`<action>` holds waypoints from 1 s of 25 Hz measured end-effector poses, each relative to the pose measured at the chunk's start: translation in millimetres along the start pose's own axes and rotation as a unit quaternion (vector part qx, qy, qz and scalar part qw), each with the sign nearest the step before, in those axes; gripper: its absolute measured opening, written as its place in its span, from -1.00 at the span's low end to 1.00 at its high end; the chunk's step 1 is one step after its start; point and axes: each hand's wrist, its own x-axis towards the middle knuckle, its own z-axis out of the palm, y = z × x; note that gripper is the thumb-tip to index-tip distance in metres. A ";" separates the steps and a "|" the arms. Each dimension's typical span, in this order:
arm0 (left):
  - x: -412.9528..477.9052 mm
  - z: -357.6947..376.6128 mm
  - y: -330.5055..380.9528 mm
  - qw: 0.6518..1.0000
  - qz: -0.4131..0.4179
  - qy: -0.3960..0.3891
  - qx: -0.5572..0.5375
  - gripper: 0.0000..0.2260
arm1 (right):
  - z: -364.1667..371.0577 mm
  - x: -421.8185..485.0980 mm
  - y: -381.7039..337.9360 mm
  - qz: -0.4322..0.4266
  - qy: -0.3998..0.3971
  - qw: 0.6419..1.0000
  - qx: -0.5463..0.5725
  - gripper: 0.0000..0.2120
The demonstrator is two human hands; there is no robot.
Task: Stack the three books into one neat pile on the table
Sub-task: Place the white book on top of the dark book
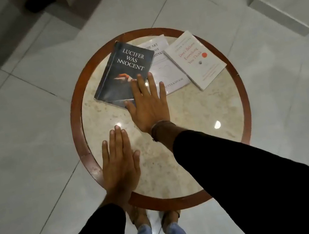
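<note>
Marble-topped and round, the desk (176,154) carries three books spread in a loose row, no pile formed. A dark book (120,71) overlaps the middle white book (163,67); another white book (195,58) lies on that one's other edge. Right hand (148,105) rests flat, fingers (139,84) spread on the dark cover's corner, holding nothing. Left hand (119,162) lies flat, fingers together, well apart. All stacking seems left.

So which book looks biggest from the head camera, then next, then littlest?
1. Dark Lucifer Was Innocent book, largest.
2. White Don't Believe Everything You Think book.
The middle white Art book cannot be ranked: both other books overlap it, and the right hand covers part.
</note>
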 end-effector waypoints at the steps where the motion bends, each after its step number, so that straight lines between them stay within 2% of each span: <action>1: -0.4 0.8 -0.2 1.000 -0.006 0.001 -0.008 -0.37 | 2.1 5.5 -2.8 0.010 -0.009 1.000 -0.010 -0.33; 4: -1.1 0.6 1.8 1.000 -0.008 0.020 -0.013 -0.38 | 8.9 15.3 -2.2 0.004 -0.032 0.999 -0.024 -0.30; 11: 1.1 2.2 0.5 0.999 -0.005 0.036 -0.024 -0.37 | 7.9 26.8 25.1 -0.198 -0.077 0.977 -0.023 -0.29; 15: 0.5 3.1 -1.5 0.999 -0.012 0.022 -0.034 -0.35 | 6.5 26.3 28.6 -0.213 -0.072 0.974 -0.015 -0.29; 17: -0.6 3.7 -2.4 0.999 -0.010 0.021 -0.026 -0.34 | 2.4 24.4 40.8 -0.161 -0.044 0.986 0.027 -0.29; 21: -0.8 4.7 -2.2 1.000 -0.016 -0.008 -0.007 -0.33 | -17.8 28.5 116.8 0.060 0.053 0.994 0.068 -0.38; 23: 0.0 4.8 -1.7 1.000 -0.016 -0.012 -0.004 -0.34 | -26.0 29.6 164.6 0.138 0.017 0.989 0.044 -0.41; 25: 0.4 4.2 -0.2 1.000 -0.014 -0.010 0.006 -0.34 | -27.2 26.9 194.6 0.171 -0.032 0.984 0.025 -0.39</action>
